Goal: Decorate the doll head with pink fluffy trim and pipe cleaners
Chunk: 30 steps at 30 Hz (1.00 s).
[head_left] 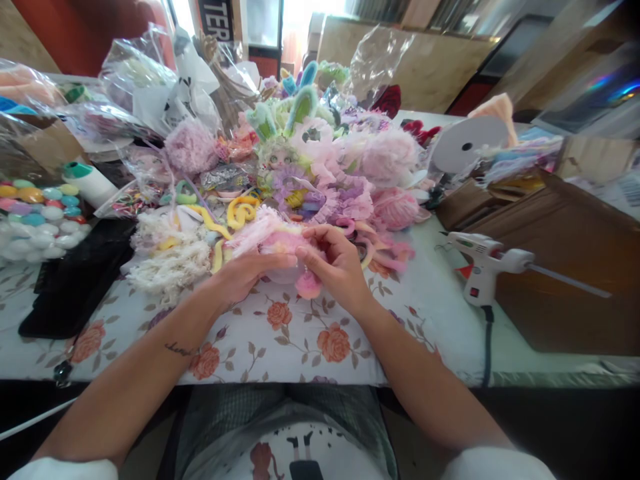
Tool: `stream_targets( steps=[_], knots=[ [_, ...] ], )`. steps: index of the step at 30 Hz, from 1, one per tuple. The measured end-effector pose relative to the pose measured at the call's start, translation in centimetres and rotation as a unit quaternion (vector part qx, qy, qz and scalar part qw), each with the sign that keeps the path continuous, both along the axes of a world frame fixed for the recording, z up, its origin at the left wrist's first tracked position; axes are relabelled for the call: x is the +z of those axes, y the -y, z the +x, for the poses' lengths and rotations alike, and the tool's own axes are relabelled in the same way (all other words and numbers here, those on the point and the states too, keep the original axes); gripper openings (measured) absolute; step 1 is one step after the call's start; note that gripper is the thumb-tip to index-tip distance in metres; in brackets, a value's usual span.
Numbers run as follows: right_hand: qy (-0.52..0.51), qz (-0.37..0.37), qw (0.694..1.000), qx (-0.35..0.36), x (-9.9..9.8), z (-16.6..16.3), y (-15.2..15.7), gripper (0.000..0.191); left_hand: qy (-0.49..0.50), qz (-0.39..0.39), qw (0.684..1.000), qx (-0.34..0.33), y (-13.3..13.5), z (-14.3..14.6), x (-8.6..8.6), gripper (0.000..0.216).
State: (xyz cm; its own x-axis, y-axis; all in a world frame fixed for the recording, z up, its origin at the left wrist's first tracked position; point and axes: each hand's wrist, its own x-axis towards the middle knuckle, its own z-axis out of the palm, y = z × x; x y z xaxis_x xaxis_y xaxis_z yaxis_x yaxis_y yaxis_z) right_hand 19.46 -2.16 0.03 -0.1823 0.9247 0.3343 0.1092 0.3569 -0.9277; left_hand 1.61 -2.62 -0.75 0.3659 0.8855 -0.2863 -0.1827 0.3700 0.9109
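Between my two hands is a pink fluffy plush piece [286,241] with pale, shaggy strands on its left side; its exact kind I cannot make out. My left hand [245,272] grips it from the left, fingers pressed along its near side. With thumb and bent fingers, my right hand [334,261] pinches its right end. A small pink pompom [309,285] hangs below the right fingers. White shaggy yarn [173,270] lies to the left of my hands, and yellow fuzzy strips [243,212] lie just behind them. Pink fluffy strips [393,250] are on the right.
A white glue gun [483,263] rests at the right beside a brown cardboard piece [565,287]. Behind my hands rises a heap with a doll [278,159], pink yarn [395,208] and lilac ruffles [357,200]. Colored balls [45,217] and a black pouch [83,280] are left.
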Motion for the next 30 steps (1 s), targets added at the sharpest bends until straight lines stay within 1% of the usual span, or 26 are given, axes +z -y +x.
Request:
stream_targets(
  steps=[5, 9, 14, 18, 21, 25, 30],
  knots=[
    [-0.011, -0.006, 1.0, 0.015, -0.24, 0.04, 0.03, 0.027, 0.017, -0.002, 1.0, 0.016, 0.02, 0.04, 0.09, 0.018],
    [-0.003, 0.008, 1.0, 0.011, -0.26, 0.23, -0.02, 0.023, 0.035, -0.001, 0.999, -0.003, -0.13, -0.2, 0.1, 0.02],
    [0.011, 0.034, 0.999, -0.002, 0.03, 0.24, 0.18, 0.018, 0.043, 0.024, 0.998, -0.037, -0.16, -0.24, 0.06, 0.02],
    [0.009, 0.058, 0.998, 0.012, -0.17, 0.05, 0.33, 0.017, 0.025, 0.047, 0.999, -0.009, -0.16, -0.02, 0.08, 0.016],
    [-0.004, 0.052, 0.998, 0.022, -0.56, 0.02, 0.25, 0.016, 0.023, 0.066, 0.997, 0.014, -0.13, 0.09, 0.16, 0.011],
    [-0.019, 0.053, 0.998, 0.022, -0.81, 0.15, 0.07, 0.016, 0.024, 0.056, 0.998, 0.011, 0.1, 0.16, 0.51, 0.011],
    [-0.018, 0.043, 0.999, 0.023, -0.64, 0.21, 0.18, 0.016, 0.034, 0.046, 0.998, 0.017, 0.23, 0.18, 0.64, 0.011]
  ],
)
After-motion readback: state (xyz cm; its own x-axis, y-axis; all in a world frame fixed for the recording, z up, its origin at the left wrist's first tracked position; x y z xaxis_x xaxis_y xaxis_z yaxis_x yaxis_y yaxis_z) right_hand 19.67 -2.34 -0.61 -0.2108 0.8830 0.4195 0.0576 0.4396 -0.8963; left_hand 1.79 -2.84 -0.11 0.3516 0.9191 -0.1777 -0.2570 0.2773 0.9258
